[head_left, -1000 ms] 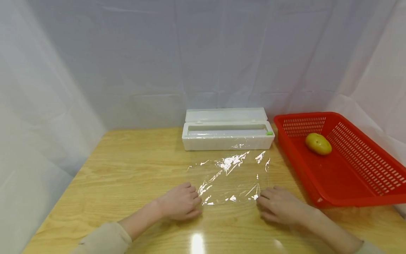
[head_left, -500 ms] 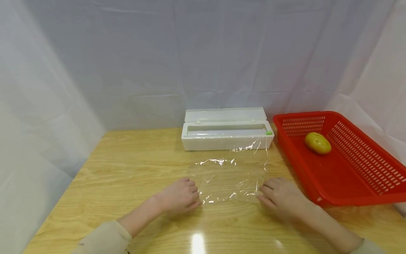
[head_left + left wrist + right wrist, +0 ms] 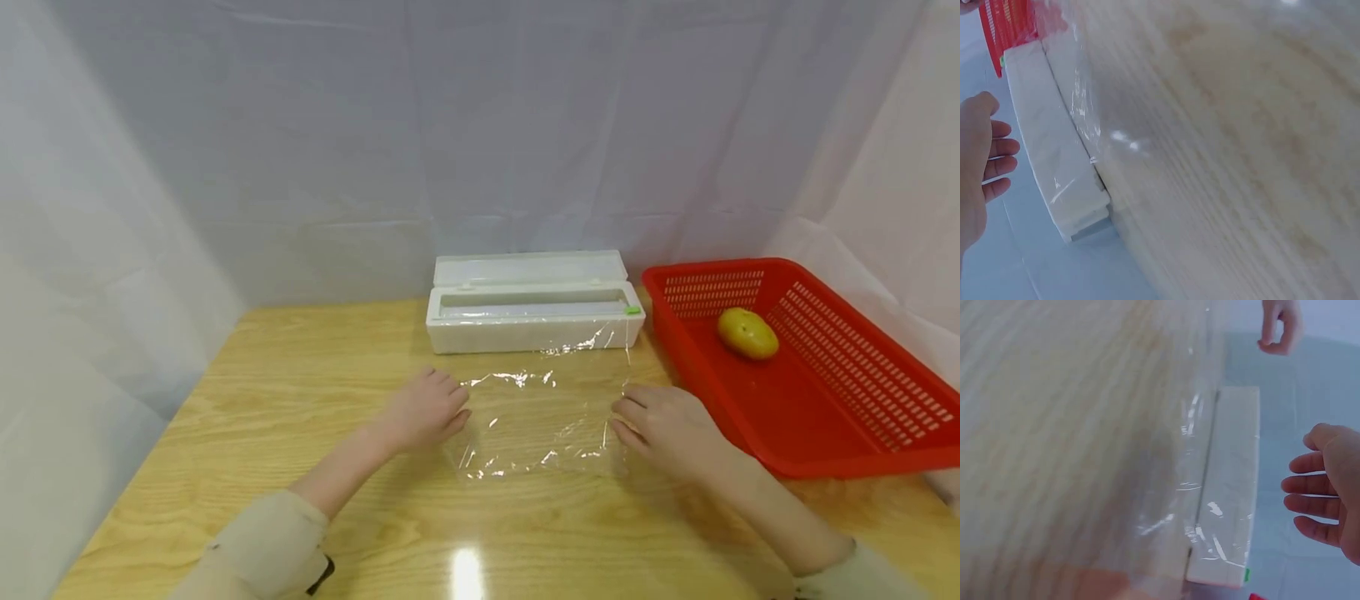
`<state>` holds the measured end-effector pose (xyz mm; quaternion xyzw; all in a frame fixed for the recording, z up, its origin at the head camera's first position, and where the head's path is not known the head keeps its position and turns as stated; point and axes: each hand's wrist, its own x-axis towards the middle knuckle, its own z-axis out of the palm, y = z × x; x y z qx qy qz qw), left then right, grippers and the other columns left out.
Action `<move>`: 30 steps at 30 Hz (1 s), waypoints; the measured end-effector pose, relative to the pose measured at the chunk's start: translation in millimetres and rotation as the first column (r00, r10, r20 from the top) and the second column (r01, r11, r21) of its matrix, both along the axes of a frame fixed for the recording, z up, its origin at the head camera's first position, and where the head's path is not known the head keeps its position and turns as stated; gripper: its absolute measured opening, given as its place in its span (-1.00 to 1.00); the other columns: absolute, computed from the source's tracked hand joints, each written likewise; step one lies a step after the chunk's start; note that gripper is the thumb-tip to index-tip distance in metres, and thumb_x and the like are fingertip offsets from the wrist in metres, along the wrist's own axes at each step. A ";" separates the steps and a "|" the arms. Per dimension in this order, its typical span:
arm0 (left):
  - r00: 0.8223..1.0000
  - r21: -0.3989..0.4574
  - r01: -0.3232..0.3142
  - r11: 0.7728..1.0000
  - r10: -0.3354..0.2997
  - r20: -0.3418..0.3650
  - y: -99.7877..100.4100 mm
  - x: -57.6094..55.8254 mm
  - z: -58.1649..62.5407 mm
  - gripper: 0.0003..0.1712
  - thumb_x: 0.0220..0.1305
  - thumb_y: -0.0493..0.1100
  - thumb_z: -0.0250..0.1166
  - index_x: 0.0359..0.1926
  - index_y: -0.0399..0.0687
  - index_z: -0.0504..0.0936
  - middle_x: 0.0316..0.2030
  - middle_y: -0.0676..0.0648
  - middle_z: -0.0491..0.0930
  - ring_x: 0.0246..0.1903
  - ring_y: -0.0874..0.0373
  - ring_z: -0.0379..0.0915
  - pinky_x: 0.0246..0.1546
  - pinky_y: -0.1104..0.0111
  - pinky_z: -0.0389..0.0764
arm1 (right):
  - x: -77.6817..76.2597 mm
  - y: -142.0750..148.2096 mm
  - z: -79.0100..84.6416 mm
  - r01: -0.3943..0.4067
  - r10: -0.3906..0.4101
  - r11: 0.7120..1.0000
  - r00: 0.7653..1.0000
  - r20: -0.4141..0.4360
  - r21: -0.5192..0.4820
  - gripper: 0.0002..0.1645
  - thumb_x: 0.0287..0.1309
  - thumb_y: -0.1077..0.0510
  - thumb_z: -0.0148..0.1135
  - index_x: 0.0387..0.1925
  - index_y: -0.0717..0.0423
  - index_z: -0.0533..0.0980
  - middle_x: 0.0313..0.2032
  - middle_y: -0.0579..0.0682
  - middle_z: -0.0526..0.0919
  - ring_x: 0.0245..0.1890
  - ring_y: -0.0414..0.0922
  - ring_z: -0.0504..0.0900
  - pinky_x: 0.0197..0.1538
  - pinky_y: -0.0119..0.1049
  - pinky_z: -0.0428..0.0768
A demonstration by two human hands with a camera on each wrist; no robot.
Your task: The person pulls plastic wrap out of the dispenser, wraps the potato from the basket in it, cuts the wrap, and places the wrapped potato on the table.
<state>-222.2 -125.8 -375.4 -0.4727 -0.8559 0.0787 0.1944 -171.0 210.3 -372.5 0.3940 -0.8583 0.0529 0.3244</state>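
Observation:
A sheet of clear plastic wrap point(image 3: 540, 425) runs out from the white wrap dispenser point(image 3: 536, 335) and lies toward the front of the wooden table. The dispenser's lid stands up at the back, and a green slider point(image 3: 632, 310) sits at its right end. At the sheet's left edge is my left hand point(image 3: 427, 408), its loosely bent fingers point(image 3: 1002, 147) holding nothing in the left wrist view. My right hand point(image 3: 667, 425) is by the opposite edge. Its relaxed fingers point(image 3: 1310, 484) have nothing between them in the right wrist view.
To the right stands a red plastic basket point(image 3: 712, 408) with slotted walls, close beside my right hand. A yellow potato point(image 3: 747, 333) lies in it. A pale cloth backdrop point(image 3: 337, 150) rises behind the wooden table point(image 3: 300, 392).
Both hands have moved forward from the wrap's front corners to its side edges, letting go of it. The wrap has settled toward the table, with its reflections shifted.

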 end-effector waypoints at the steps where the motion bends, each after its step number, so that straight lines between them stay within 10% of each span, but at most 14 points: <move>1: 1.000 0.010 -0.028 1.000 0.028 -0.001 -0.6 -4.3 1.1 -0.78 0.19 -0.04 0.21 -0.45 -0.08 0.49 -0.49 0.00 0.49 -0.38 0.09 0.42 -0.29 0.29 0.42 | -0.7 -0.8 3.5 0.020 -0.020 1.000 1.000 0.015 0.005 -0.43 0.37 -0.09 -0.28 -0.46 0.12 0.56 -0.49 -0.02 0.56 -0.50 -0.06 0.56 -0.46 -0.20 0.55; 8: 0.976 0.050 -0.217 0.975 0.215 0.031 -9.6 -35.9 3.1 -0.76 0.19 -0.07 0.20 -0.35 -0.20 0.50 -0.41 -0.10 0.49 -0.31 -0.02 0.44 -0.19 0.18 0.44 | -7.3 -14.3 31.5 0.185 -0.192 0.981 0.965 0.177 0.055 -0.82 0.04 0.09 0.24 -0.38 0.13 0.58 -0.41 0.00 0.61 -0.43 -0.02 0.60 -0.43 -0.16 0.56; 25: 0.859 -0.003 -0.467 0.884 0.454 0.236 -16.3 -81.4 -2.5 -0.46 0.31 0.01 0.06 0.07 -0.39 0.39 -0.02 -0.31 0.45 0.06 -0.18 0.32 0.14 0.00 0.25 | -43.9 -5.5 106.4 0.412 -0.411 0.903 0.740 0.532 0.125 -0.64 0.23 -0.05 0.05 -0.16 0.12 0.57 -0.33 -0.01 0.62 -0.32 -0.02 0.57 -0.34 -0.06 0.53; 30: 0.848 0.005 -0.485 0.875 0.468 0.250 -19.7 -83.6 -2.9 -0.44 0.32 0.03 0.05 0.10 -0.39 0.38 0.04 -0.32 0.43 0.10 -0.20 0.29 0.18 -0.01 0.20 | -60.1 10.1 115.1 0.458 -0.458 0.877 0.708 0.538 0.144 -0.72 0.23 -0.01 0.04 -0.29 0.11 0.53 -0.49 -0.03 0.52 -0.45 -0.03 0.47 -0.43 -0.10 0.45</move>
